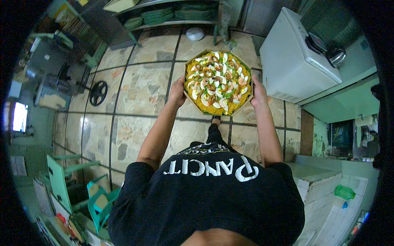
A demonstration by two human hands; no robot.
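Out in front of me I carry an octagonal cardboard tray, held level by its two sides. It is filled with an orange-yellow dish topped with white egg slices, shrimp, brown curled bits and green leaves. My left hand grips the left edge, its fingers partly hidden beneath. At the opposite edge, my right hand holds on the same way, with most of its fingers out of sight under the tray.
A white chest-like appliance with a kettle on top stands at the right. Ahead is a metal shelf, with a round silvery container near it. Leftward are a black wheel and green chairs. A tiled counter is nearby.
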